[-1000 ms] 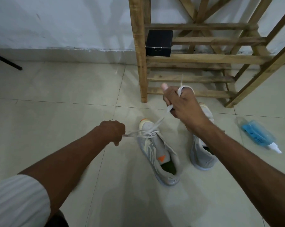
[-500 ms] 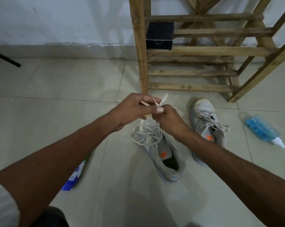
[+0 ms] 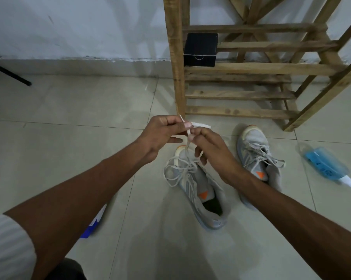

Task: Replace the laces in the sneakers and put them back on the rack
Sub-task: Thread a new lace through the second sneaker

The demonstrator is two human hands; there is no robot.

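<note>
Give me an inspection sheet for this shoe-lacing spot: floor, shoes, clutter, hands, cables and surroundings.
Surface: pale tiled floor; both sneakers stand on it.
Job's things: near sneaker, its lace partly threaded in loose loops; far sneaker has laces in, ends loose; neither is on the wooden rack.
Clutter: blue spray bottle lying on the floor; blue-and-white packet, partly hidden by the left arm; black box on a rack shelf.
Hands: left hand and right hand both pinch the lace above the near sneaker's toe.
Cables: nothing seen.
Surroundings: white wall; dark rod slanting at far left.
</note>
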